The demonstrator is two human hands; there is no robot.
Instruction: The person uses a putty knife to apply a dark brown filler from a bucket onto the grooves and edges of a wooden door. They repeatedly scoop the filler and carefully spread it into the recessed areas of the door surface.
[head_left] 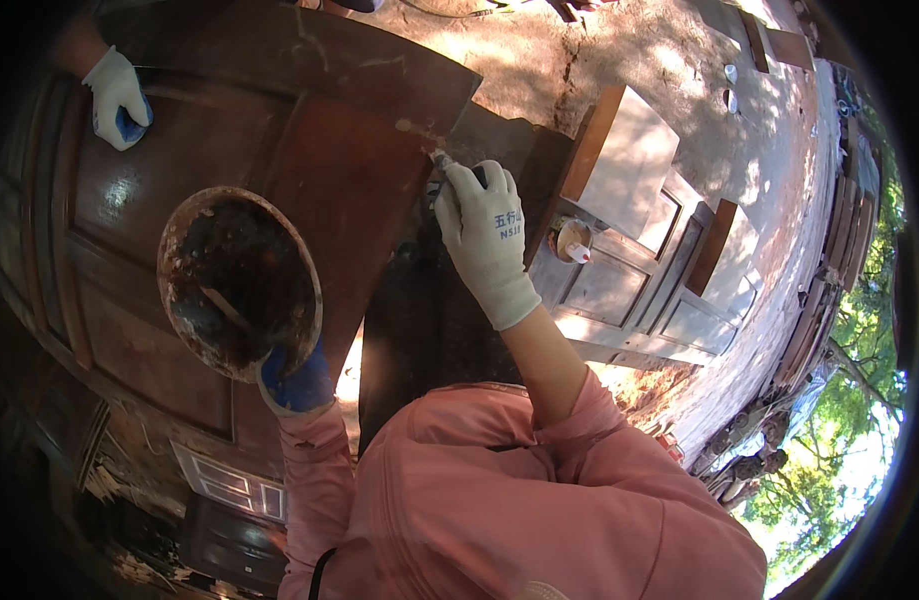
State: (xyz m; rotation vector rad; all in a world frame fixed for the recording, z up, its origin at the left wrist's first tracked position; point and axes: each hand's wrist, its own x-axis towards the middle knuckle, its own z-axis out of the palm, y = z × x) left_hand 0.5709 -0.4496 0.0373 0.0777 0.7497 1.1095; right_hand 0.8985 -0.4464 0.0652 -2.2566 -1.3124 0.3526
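Note:
My left hand (297, 378), in a glove with a blue palm, grips the lower rim of a round, stained bowl (171, 265). Dark brown matter coats its inside, and a short flat stick-like piece (224, 305) lies in it. My right hand (487, 235), in a white knit glove, is closed on a small tool with a pale tip (440, 158); its kind is hidden by the fingers. That tip meets the right edge of a dark brown wooden door panel (354, 170), which spreads out below the bowl.
Another person's gloved hand (119, 105) rests on the panel at the far left. Pale panelled doors (609, 285) lie at right, with a small round container (571, 240) on them. Stacked boards (829, 270) line the far right. A small white-framed panel (234, 483) lies at lower left.

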